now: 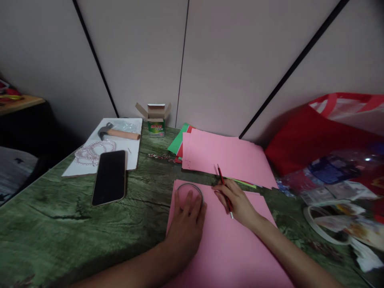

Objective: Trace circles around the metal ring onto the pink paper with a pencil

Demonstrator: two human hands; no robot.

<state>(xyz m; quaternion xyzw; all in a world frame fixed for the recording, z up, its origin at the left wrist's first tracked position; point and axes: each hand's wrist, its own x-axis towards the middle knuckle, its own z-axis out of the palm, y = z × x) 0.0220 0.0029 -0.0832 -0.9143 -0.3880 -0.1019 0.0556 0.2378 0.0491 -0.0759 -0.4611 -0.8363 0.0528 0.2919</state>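
A thin grey ring (201, 191) lies flat near the far left corner of a stack of pink paper (240, 248). My left hand (187, 220) rests on it, fingers stretched out, with the fingertips inside the ring and against its edge. To the right, my right hand (235, 200) is closed around a red and black pencil (221, 176). The pencil's narrow dark end points away from me, and its pale end sticks out below the fingers. The side of that hand is over the pink paper.
Behind lies another pink paper stack (225, 154). On the left are a phone (109, 178), a hammer (123, 133) and beaded strings (90, 154) on a white board (75, 170). A small open box (156, 127) stands at the wall. A red bag (294, 136), plastic bottle (327, 170) and tape roll (315, 228) crowd the right.
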